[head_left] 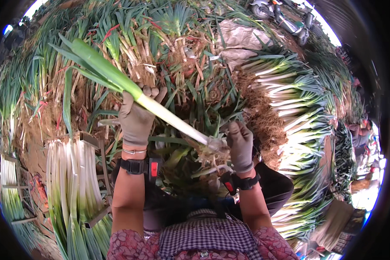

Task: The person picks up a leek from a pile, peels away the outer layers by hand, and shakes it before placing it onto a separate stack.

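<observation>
A single large leek [171,117] slants across the middle, its green leaves up at the left and its root end down at the right. My left hand [136,117], in a grey-beige glove, is closed around its shaft where white turns to green. Close against the root end, my gloved right hand [240,146] has its fingers curled in a pinch. What lies between those fingers is too small to make out. Pale, loose skin and roots [213,157] hang at that end, beside the right hand.
Peeled leeks [71,173] lie in a metal frame [104,173] at my left. A long row of leeks [297,112] with brown roots lines the right. Unpeeled bundles [132,47] fill the far side near a crumpled sack [240,39]. Leaf scraps [177,158] lie before me.
</observation>
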Action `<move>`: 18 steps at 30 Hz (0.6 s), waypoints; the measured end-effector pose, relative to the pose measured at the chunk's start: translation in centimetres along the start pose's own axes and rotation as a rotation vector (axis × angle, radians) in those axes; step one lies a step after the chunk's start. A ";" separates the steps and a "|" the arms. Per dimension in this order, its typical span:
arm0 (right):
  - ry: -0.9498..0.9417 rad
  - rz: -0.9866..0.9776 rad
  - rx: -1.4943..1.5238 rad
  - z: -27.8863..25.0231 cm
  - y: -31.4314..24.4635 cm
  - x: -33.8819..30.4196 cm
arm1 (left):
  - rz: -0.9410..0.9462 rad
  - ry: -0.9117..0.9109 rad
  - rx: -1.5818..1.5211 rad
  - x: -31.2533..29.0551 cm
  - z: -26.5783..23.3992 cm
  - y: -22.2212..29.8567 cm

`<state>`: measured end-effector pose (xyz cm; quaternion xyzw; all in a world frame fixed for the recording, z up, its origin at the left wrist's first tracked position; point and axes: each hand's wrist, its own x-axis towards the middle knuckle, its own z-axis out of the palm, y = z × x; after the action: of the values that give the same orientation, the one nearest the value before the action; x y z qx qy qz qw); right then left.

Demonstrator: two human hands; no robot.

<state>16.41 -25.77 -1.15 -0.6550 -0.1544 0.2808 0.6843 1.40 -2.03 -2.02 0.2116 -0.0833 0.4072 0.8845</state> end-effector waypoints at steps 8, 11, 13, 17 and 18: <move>-0.046 -0.780 -0.728 9.7 -0.6 1.4 | 0.076 0.241 0.242 -0.6 -0.2 -2.8; -0.058 -0.681 -0.786 10.1 0.2 1.3 | 0.087 0.350 0.279 -0.8 0.3 -2.8; -0.052 -0.684 -0.791 10.2 0.6 1.5 | 0.096 0.361 0.288 -0.9 0.4 -2.5; -0.064 -0.711 -0.773 10.2 1.3 2.0 | 0.095 0.332 0.270 -1.1 0.2 -2.2; -0.026 -0.777 -0.786 10.2 1.5 2.1 | 0.096 0.332 0.269 -1.1 0.4 -2.2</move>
<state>11.90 -16.24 -2.01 -0.7527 -0.4862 -0.0632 0.4394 2.37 -4.28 -2.67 0.2537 0.1087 0.4858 0.8294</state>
